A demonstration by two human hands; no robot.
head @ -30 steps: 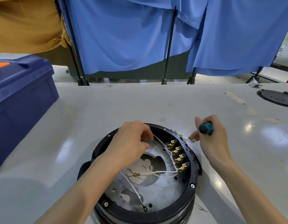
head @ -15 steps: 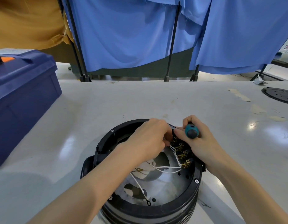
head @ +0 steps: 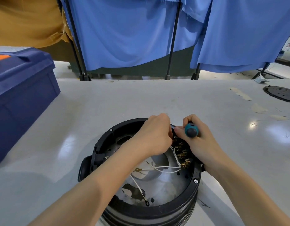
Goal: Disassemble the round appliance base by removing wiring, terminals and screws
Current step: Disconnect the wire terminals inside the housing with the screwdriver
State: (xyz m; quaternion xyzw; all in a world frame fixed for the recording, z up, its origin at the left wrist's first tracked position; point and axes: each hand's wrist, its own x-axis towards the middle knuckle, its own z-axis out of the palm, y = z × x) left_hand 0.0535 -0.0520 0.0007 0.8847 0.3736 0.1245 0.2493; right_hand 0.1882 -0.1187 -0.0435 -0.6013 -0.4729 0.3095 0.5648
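A blue toolbox (head: 19, 88) sits at the left of your bench (head: 108, 103). The round appliance base (head: 104, 137) stands at centre, close to you, with white wires (head: 165, 168) and brass terminals (head: 184, 164) inside. Your left hand (head: 155, 136) curls over its far rim, and what its fingers hold is hidden. Just beside it, your right hand (head: 201, 142) grips a teal-handled screwdriver (head: 191, 130). A black perforated disc (head: 281, 93) lies far right.

In the grip: the screwdriver (head: 190, 130) in my right hand (head: 202, 145) shows no brand I can read.
Under the grip: round appliance base (head: 108, 133), no legible marking or number.
Far left of the grip: blue box (head: 23, 88), nothing readable.
Far right, beyond the grip: small red-and-white patch (head: 289, 45) — too blurred to read.
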